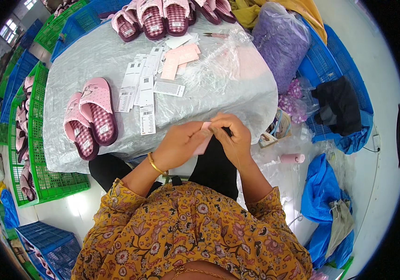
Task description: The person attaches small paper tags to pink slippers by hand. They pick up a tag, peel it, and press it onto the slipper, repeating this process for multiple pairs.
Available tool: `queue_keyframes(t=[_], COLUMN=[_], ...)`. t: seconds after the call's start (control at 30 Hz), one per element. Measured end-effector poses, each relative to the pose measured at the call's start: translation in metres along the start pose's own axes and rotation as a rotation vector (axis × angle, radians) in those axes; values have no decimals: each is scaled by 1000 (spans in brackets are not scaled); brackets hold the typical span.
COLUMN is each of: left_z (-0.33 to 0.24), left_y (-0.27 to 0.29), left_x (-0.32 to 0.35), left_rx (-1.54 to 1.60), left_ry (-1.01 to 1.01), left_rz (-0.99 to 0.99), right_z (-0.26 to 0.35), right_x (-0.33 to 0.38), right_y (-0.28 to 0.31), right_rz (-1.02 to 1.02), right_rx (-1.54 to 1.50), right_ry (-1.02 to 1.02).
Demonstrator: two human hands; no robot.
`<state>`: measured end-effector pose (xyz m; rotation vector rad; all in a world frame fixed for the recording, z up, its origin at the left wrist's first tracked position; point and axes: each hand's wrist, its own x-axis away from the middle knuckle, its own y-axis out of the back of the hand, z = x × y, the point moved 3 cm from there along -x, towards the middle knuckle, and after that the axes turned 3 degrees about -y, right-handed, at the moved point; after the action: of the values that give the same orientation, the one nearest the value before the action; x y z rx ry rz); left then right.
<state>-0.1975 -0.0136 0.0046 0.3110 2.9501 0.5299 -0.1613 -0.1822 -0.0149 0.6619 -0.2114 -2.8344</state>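
The small pink tag (203, 142) sits between both hands, long axis from 1 to 7 o'clock — left hand (177, 147) fingers closed on it, right hand (235, 140) pinching its upper end.

Bright daylight, sharp centre (edges bend, blacken).

Left hand (177, 147): holds the pink tag (203, 143) from the left side.
Right hand (233, 137): pinches the tag's upper end.
Table (92, 56): covered with plastic sheet, carries pink slippers (91, 116) (one pair) and white labels (140, 88).
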Motion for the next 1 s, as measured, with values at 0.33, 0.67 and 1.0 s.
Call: queue_keyframes(t=[0.33,0.67,1.0], left_z=[40,21,24], left_y=[-5,36,42], left_x=[20,42,61], left_rx=[963,-391,-340], left_ry=[364,-127,-204], left_rz=[59,-187,-245], right_z=[15,17,23], right_x=[5,-2,10], right_y=[-14,1,-64], right_rz=[158,176,492], right_rx=[21,445,-13], right_ry=[-7,36,-411])
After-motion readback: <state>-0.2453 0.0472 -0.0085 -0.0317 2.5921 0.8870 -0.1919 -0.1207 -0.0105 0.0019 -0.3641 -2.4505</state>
